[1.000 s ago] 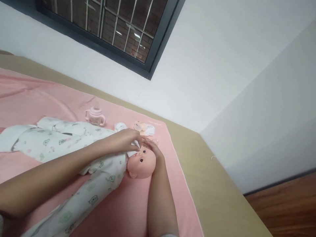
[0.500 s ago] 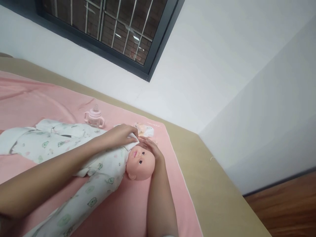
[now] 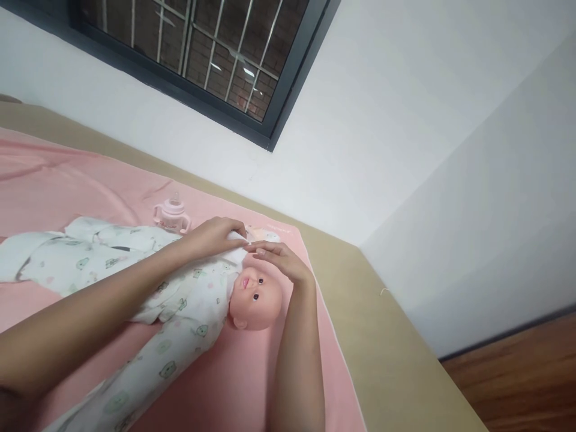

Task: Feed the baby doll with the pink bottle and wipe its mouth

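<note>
A bald doll (image 3: 255,300) lies on its back in a white outfit (image 3: 186,318) printed with small green animals. My left hand (image 3: 213,237) reaches over its chest and pinches white cloth (image 3: 234,255) beside the doll's neck, lifting its edge. Whether that cloth belongs to the outfit I cannot tell. My right hand (image 3: 283,261) is above the doll's head, its fingers stretched toward the left hand. Its fingertips meet the cloth's corner by my left thumb; no grip by them shows.
Beyond the doll stands a pink two-handled baby bottle (image 3: 173,215). A small pale patterned item (image 3: 265,235) lies partly hidden behind my hands. Under everything is a pink sheet (image 3: 225,384) on a beige surface (image 3: 382,336), bordered by a white wall and a barred window (image 3: 202,54).
My right hand has risen from behind the doll's head, its fingertips now at the cloth's corner. My left hand has lifted the cloth slightly away from the doll's chin.
</note>
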The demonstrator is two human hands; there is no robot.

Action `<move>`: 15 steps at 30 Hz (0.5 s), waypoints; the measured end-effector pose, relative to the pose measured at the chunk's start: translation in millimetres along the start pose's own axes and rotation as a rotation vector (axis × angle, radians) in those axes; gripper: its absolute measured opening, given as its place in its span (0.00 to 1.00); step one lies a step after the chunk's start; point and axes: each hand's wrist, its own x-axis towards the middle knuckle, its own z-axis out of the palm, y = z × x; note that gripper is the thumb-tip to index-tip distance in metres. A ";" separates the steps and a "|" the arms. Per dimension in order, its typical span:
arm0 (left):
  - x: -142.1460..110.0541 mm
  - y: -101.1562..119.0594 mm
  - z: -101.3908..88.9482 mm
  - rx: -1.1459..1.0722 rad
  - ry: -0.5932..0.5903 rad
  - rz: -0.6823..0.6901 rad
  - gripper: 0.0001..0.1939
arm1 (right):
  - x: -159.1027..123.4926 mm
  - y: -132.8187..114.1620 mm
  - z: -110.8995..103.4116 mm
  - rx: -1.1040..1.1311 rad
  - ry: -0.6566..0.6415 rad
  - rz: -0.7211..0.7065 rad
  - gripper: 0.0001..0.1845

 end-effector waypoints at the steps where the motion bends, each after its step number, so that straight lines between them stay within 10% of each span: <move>1: 0.2 -1.0 -0.8 -0.014 0.022 -0.002 0.16 | 0.6 1.4 -0.4 0.004 0.037 0.003 0.19; 15: -1.1 -46.1 -60.5 -0.054 0.356 -0.231 0.19 | 18.0 78.0 -18.7 0.379 0.769 0.120 0.20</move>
